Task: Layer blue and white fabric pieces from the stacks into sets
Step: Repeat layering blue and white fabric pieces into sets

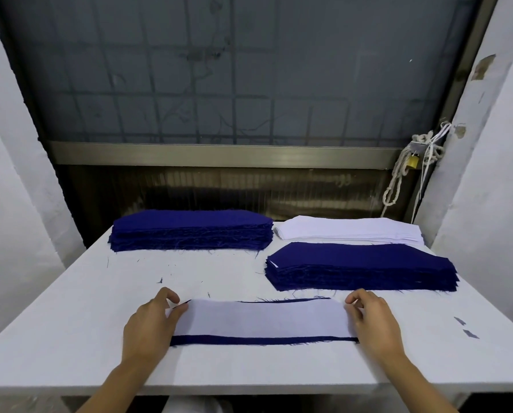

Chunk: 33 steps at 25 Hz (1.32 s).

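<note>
Table [55,323] white, below dark window [219,70]. Far edge: blue stack [189,228], white stack [347,231]. Left hand [150,320] and right hand [374,320] pinch white piece [264,317] ends.

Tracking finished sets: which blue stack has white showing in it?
The right blue stack, in front of the white stack: a white corner pokes from its left end. The left blue stack shows only blue.

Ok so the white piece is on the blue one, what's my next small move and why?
Probably slide the white piece a little toward you with the left hand and right hand, which hold its ends: the blue piece shows a wide strip at the near edge and only a sliver at the far edge.
</note>
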Each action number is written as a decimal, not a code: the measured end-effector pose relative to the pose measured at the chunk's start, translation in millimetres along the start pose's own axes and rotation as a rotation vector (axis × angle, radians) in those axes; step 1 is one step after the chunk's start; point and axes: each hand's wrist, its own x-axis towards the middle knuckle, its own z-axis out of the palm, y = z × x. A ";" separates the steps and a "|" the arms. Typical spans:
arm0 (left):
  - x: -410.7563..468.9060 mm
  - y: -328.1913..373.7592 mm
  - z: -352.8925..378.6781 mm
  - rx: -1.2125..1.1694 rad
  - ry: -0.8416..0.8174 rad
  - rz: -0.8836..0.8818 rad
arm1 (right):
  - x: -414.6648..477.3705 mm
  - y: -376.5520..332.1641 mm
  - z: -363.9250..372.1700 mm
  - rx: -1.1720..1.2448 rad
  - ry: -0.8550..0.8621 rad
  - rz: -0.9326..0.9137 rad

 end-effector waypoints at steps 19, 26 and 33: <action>140.7 189.7 22.2 -0.008 -0.327 0.230 | 157.6 -19.4 -20.7 -0.062 0.057 -0.027; 202.8 279.9 111.9 -0.033 -0.362 0.298 | 247.0 -16.6 20.3 -0.115 -0.117 0.011; 233.2 300.4 178.7 0.059 -0.352 0.256 | 282.5 1.7 57.2 -0.139 -0.144 -0.040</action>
